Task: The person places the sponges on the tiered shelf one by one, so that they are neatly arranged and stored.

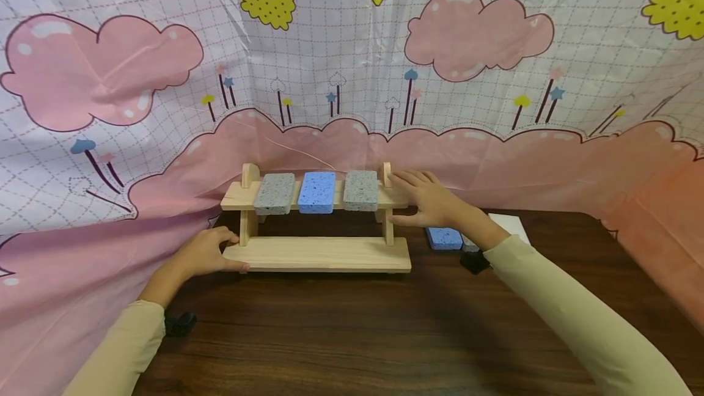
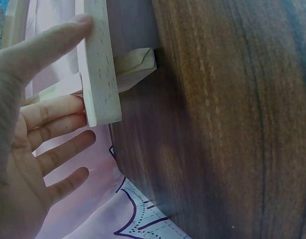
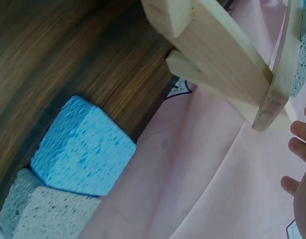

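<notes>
A two-tier wooden rack [image 1: 324, 253] stands on the table. On its upper shelf lie a grey sponge-like block [image 1: 275, 194], a blue one [image 1: 316, 192] and another grey one [image 1: 360, 190], side by side. My left hand [image 1: 206, 253] holds the lower shelf's left end: in the left wrist view the thumb lies on the front edge and two fingertips touch behind. My right hand [image 1: 431, 200] is beside the upper shelf's right end, fingers spread; in the right wrist view its fingertips look apart from the wood. Part of that hand lies outside the wrist view.
Right of the rack, another blue block [image 3: 88, 149] and a grey block [image 3: 51, 214] lie on the table, partly behind the right forearm. A white flat item [image 1: 511, 225] is beyond them. A patterned pink curtain [image 1: 484, 167] hangs behind the dark wooden table [image 1: 352, 335].
</notes>
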Available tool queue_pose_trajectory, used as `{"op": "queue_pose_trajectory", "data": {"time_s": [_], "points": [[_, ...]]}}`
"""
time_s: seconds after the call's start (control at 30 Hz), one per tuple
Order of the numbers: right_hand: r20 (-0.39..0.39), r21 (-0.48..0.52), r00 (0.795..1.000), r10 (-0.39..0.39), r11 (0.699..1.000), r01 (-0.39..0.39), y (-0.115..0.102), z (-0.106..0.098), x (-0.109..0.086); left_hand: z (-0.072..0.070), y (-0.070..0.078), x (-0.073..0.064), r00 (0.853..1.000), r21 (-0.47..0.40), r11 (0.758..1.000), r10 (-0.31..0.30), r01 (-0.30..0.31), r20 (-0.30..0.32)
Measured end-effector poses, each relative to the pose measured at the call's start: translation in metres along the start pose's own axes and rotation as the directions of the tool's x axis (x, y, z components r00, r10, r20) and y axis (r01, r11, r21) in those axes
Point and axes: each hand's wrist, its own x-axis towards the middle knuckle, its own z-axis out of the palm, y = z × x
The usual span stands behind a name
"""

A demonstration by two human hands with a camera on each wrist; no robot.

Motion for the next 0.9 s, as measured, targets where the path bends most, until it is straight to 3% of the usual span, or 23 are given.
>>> {"op": "queue_pose_trajectory", "data": {"time_s": [0.37, 0.9], "points": [[0.034, 0.003, 0.998, 0.058, 0.998, -0.058, 0.016, -0.003, -0.028, 0.000, 0.001, 0.001, 1.000, 0.001, 1.000, 0.020, -0.020, -0.001], [0.042, -0.043, 0.995, 0.095, 0.995, -0.093, 0.044, 0.011, -0.060, 0.000, 0.001, 0.000, 1.000, 0.003, 1.000, 0.024, -0.024, -0.007]]}}
